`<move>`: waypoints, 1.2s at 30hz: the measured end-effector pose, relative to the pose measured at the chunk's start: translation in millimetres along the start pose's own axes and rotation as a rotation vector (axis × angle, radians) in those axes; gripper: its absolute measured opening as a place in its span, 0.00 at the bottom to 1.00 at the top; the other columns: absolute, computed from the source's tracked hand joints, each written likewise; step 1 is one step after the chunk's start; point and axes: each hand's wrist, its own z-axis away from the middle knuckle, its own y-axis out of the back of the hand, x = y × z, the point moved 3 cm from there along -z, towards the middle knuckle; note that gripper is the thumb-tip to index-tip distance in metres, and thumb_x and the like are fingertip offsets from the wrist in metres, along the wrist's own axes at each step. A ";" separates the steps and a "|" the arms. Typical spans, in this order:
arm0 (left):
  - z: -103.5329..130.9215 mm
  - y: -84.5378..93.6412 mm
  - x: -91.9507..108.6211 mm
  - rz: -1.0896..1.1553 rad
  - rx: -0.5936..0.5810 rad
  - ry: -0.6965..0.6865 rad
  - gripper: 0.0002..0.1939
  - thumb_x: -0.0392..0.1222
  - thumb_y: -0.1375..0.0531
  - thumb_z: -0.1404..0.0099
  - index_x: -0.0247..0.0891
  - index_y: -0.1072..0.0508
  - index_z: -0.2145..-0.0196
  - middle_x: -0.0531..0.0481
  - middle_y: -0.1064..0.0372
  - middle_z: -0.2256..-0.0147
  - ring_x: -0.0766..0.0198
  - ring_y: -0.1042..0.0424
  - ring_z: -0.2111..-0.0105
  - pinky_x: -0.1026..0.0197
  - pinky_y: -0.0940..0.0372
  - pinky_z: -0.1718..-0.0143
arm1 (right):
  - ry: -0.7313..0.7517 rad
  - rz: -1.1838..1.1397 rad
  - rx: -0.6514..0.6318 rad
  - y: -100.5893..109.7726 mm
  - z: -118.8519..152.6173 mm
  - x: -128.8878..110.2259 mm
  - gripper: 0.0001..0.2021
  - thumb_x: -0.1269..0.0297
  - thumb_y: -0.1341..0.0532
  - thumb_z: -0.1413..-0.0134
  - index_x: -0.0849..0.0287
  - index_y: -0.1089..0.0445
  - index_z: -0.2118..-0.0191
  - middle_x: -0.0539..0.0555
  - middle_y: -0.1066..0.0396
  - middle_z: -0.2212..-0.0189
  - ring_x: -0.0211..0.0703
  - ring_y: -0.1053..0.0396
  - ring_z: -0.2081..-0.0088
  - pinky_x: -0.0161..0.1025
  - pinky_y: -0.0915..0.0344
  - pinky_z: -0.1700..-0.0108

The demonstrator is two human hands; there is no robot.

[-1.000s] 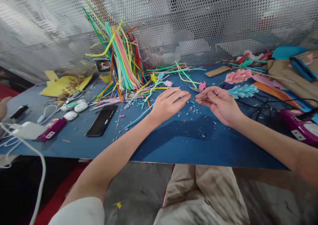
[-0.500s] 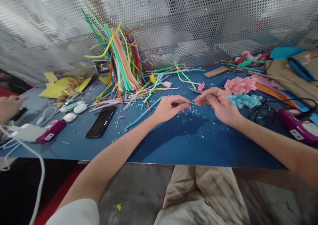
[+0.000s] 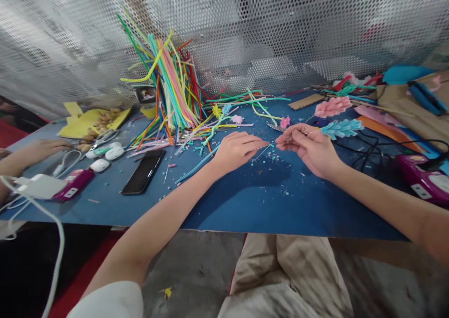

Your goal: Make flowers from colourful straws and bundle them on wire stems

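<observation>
My right hand [image 3: 310,147] is closed, fingers pinched round thin stems. Two fluffy pipe-cleaner sprigs stick out past it, a pink sprig [image 3: 333,106] above and a blue sprig [image 3: 343,128] below. Palm down, my left hand [image 3: 236,150] has its fingers pressed together on a thin wire [image 3: 262,152] whose end shows below the fingertips. A small gap separates the two hands. Tiny blue clippings [image 3: 271,158] lie on the tabletop under them. A small pink pipe-cleaner flower [image 3: 285,122] lies just beyond my right hand, beside a partly hidden metal blade [image 3: 275,127].
A tall bunch of coloured pipe cleaners [image 3: 171,84] stands at the back. A phone [image 3: 143,172] lies left of my left arm. Further left are a purple power strip [image 3: 73,184] and another person's hand [image 3: 52,148]. A second purple power strip [image 3: 419,177] sits at right.
My left hand has turned more palm down, and a thin wire now shows below its fingertips. The sprigs have shifted slightly left with my right hand. The other person's hand has moved right.
</observation>
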 end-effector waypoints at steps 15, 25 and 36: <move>5.5 6.2 2.7 -0.255 0.147 -0.188 0.15 0.53 0.34 0.35 0.50 0.21 0.52 0.54 0.18 0.61 0.65 0.23 0.67 0.58 0.37 0.63 | 0.046 0.025 0.044 -3.8 1.4 -4.3 0.07 0.56 0.36 0.37 0.52 0.29 0.62 0.52 0.21 0.63 0.42 0.23 0.61 0.45 0.26 0.49; -0.3 8.5 3.9 0.546 0.016 0.309 0.14 0.50 0.40 0.30 0.41 0.16 0.61 0.48 0.19 0.65 0.69 0.27 0.75 0.63 0.34 0.69 | 0.159 0.060 -0.006 0.8 -2.1 -8.8 0.07 0.55 0.36 0.37 0.52 0.29 0.61 0.51 0.21 0.63 0.42 0.22 0.60 0.45 0.25 0.51; 9.1 -12.6 -1.1 1.493 -0.167 0.736 0.17 0.55 0.29 0.44 0.37 0.17 0.70 0.48 0.26 0.77 0.67 0.29 0.75 0.63 0.35 0.69 | 0.076 0.016 -0.224 -3.2 4.4 -18.1 0.08 0.56 0.36 0.36 0.53 0.28 0.60 0.52 0.21 0.64 0.43 0.22 0.61 0.45 0.24 0.54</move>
